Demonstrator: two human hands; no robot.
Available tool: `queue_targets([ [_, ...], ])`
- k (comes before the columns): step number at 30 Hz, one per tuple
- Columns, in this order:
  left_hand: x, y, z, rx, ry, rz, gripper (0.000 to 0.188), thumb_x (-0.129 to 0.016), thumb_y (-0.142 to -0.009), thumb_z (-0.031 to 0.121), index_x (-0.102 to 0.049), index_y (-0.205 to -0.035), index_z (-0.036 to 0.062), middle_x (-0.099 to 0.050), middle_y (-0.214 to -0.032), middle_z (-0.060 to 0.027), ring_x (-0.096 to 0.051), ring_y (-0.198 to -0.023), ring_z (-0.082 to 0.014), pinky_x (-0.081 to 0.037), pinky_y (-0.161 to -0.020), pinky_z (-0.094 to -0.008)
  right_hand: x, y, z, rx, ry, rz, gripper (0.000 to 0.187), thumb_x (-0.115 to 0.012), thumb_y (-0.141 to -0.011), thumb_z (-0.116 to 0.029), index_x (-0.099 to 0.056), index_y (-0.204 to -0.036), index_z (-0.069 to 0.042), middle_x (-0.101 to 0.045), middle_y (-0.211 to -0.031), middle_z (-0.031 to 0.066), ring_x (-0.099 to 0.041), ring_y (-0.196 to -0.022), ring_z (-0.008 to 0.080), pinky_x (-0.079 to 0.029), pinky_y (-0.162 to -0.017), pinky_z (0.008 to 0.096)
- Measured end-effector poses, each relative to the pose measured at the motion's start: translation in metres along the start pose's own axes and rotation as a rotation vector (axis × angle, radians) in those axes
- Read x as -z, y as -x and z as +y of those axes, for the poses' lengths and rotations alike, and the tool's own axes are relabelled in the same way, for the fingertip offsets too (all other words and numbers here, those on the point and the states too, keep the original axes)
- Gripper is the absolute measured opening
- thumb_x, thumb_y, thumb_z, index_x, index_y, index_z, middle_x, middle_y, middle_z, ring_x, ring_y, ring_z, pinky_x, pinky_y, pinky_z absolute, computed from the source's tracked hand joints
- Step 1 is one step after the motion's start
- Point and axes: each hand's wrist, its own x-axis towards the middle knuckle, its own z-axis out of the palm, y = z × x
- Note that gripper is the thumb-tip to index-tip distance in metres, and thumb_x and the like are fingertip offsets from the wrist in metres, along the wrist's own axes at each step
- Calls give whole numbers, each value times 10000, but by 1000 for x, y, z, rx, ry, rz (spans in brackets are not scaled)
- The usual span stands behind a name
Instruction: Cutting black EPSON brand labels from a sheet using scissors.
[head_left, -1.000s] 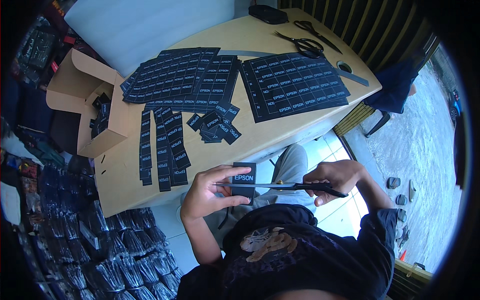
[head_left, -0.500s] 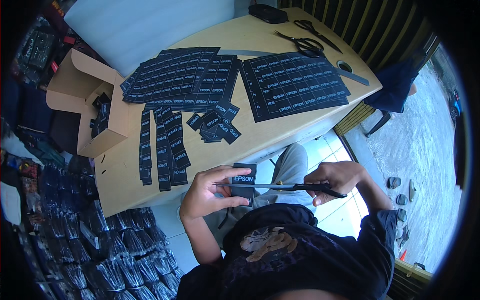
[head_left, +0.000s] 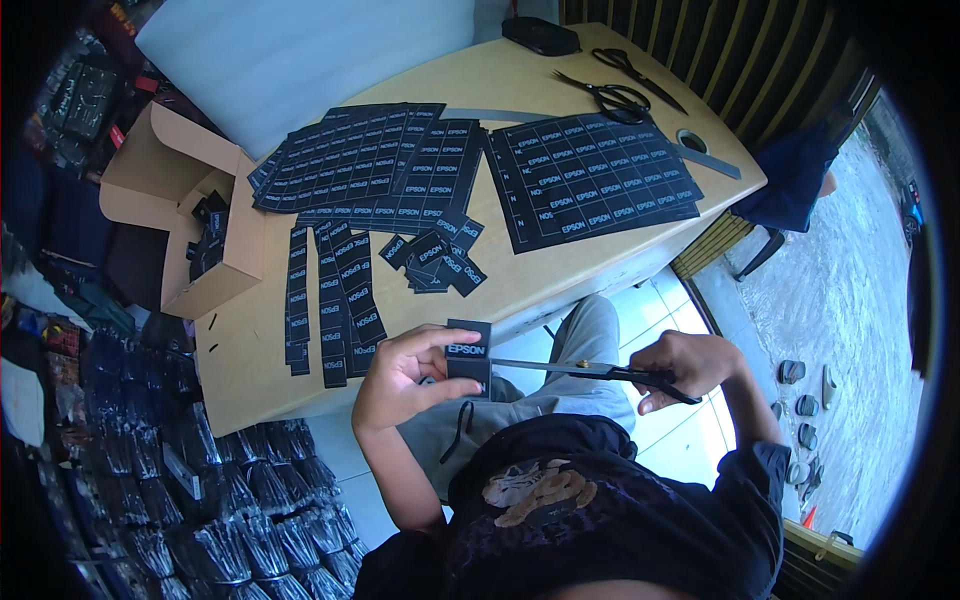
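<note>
Over the lap (head_left: 520,385), beside the desk (head_left: 245,360): left hand (head_left: 395,380) pinches a black label (head_left: 468,373), right hand (head_left: 692,366) grips scissors (head_left: 600,371), tips at the label's right edge. Black strips (head_left: 332,320) and loose labels (head_left: 430,262) lie on the desk.

Single head view: left unit of a side-by-side fisheye pair worn on the person's head. Looks steeply down and forward, upright, not mirrored. Dark shirt (head_left: 690,520) fills lower middle, nearest the lens; hands (head_left: 392,388) mid-frame, close; tabletop (head_left: 250,375) beyond. Very wide coverage: wrapped bundles (head_left: 230,545) lower left, outdoor ground (head_left: 800,300) right. Edges bow near the dark rim.
</note>
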Motion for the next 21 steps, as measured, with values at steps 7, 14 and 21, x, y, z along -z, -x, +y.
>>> queue_targets([
  [7, 24, -48, -15, -59, -228, 228, 342, -655, -800, -18, -613, -1136, 34, -655, -910, -91, -618, -743, -79, -502, -641, -222, -16, 27, 9, -98, -20, 213, 536, -682, -782, -517, -587, -702, 4, -561, -558, 62, -549, -493, 189, -417, -464, 317],
  [14, 37, -66, -33, 45, -906, 599, 619, -710, -778, 272, -461, -1336, 171, -351, -1387, -182, -304, -1257, -402, -257, -1046, -499, -29, 28, 16, -111, -12, 283, 482, -747, -745, -453, -598, -708, 4, -541, -550, 48, -527, -483, 180, -394, -462, 318],
  [21, 76, -43, -79, 285, -1025, 908, 556, -628, -825, 350, -517, -1240, -3, -479, -1256, -211, -407, -1176, -392, -318, -1003, -486, -53, 5, 23, -110, -197, 352, 363, -801, -708, -306, -611, -760, 0, -530, -530, 32, -492, -457, 117, -342, -435, 277],
])
